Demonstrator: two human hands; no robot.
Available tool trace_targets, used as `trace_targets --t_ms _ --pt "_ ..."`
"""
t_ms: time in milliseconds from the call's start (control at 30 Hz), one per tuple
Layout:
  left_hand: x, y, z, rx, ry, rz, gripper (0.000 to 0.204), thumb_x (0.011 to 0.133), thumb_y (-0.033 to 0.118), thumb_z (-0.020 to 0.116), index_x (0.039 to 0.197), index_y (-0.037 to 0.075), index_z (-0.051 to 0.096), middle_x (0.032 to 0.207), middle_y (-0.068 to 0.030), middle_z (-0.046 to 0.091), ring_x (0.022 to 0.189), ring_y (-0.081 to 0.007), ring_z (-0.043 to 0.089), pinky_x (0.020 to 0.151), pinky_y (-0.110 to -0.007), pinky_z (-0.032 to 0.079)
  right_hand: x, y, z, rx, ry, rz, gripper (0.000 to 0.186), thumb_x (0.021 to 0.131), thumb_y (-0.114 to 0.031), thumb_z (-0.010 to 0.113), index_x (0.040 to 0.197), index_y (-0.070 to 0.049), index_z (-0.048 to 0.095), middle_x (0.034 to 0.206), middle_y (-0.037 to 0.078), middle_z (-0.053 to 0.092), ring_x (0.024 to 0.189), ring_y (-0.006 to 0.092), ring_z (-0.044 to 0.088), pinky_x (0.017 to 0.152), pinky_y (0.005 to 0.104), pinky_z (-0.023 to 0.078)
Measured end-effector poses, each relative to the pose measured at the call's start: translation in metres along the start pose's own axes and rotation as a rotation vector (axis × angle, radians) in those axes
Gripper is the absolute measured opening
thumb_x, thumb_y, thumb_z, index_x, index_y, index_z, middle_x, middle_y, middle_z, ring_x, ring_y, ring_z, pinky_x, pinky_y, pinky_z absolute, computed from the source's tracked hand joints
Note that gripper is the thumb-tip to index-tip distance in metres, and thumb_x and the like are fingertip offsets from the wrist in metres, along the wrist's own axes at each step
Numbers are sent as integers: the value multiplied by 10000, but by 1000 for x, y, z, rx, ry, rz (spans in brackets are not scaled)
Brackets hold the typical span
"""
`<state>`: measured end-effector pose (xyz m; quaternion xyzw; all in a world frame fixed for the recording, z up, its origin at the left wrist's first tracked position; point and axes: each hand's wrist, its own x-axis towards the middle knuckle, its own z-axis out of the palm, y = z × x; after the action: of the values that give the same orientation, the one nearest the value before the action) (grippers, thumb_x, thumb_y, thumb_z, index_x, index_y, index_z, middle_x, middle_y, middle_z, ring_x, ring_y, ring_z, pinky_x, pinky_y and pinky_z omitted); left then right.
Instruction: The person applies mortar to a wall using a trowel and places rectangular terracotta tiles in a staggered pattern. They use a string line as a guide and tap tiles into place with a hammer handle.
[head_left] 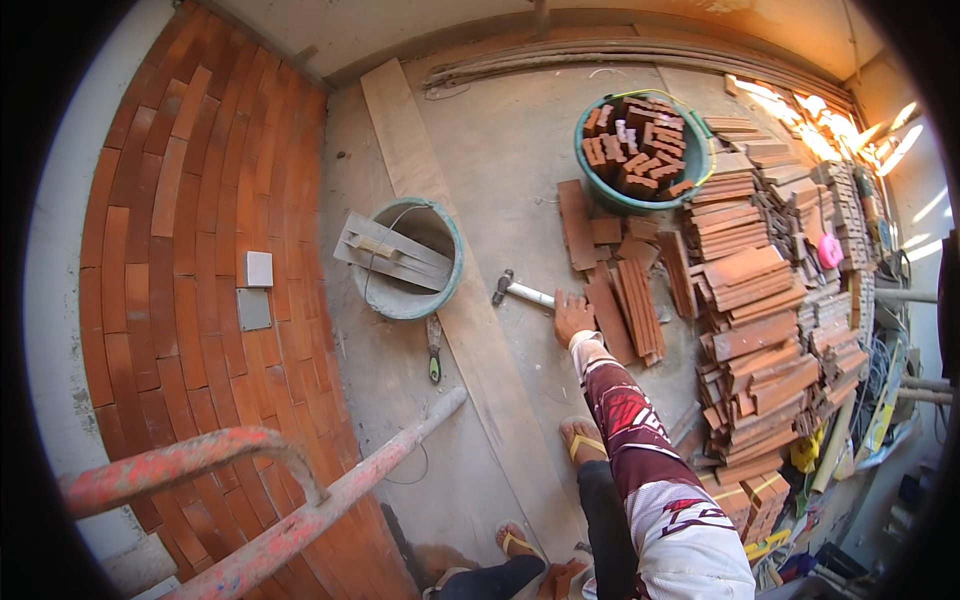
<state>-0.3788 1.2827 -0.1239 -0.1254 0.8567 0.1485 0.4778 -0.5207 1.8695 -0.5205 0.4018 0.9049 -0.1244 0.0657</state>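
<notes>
My right arm, in a maroon and white sleeve, reaches forward across the floor. At its end my right hand [573,318] is closed on the handle end of a hammer [530,294]. The hammer has a dark head pointing left and a pale handle. Just right of the hand lie loose reddish-brown brick tiles [638,312], some stacked on edge. My left hand is out of view. At the bottom edge, a few reddish-brown pieces [566,577] show beside my legs.
A bucket [458,262] holds a trowel-like float [392,253]; a green-handled scraper [434,352] lies below. A green bucket [590,165] of cut tiles stands near tall tile stacks [745,340]. A wooden plank [480,370] crosses the floor. Scaffold pipes [340,500] block the lower left, before the tiled wall [185,300].
</notes>
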Motion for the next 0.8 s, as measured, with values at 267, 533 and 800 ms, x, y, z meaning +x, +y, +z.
trace_targets --t_ms 267,533,800 --pt "-33 -6 23 -20 80 -1 488 809 296 679 1184 13 549 1072 -136 612 985 -265 590 825 -380 497 -16 -28 -20 194 -423 118 273 904 -170 457 1064 -34 631 1075 163 652 1066 363 602 886 476 478" --pt "-65 -60 14 3 253 301 364 826 231 662 1136 55 588 1032 -73 647 939 -201 618 760 -356 524 -235 -28 -86 229 -904 -370 337 746 -337 599 896 -55 707 902 201 683 854 365 668 764 430 534" --pt "-122 -46 -4 -1031 -220 -109 384 874 202 607 1222 81 499 1100 -90 609 1015 -240 586 892 -366 457 -522 -177 -284 566 -1136 -840 620 805 -429 660 1221 7 513 1042 239 617 935 361 624 791 444 507"
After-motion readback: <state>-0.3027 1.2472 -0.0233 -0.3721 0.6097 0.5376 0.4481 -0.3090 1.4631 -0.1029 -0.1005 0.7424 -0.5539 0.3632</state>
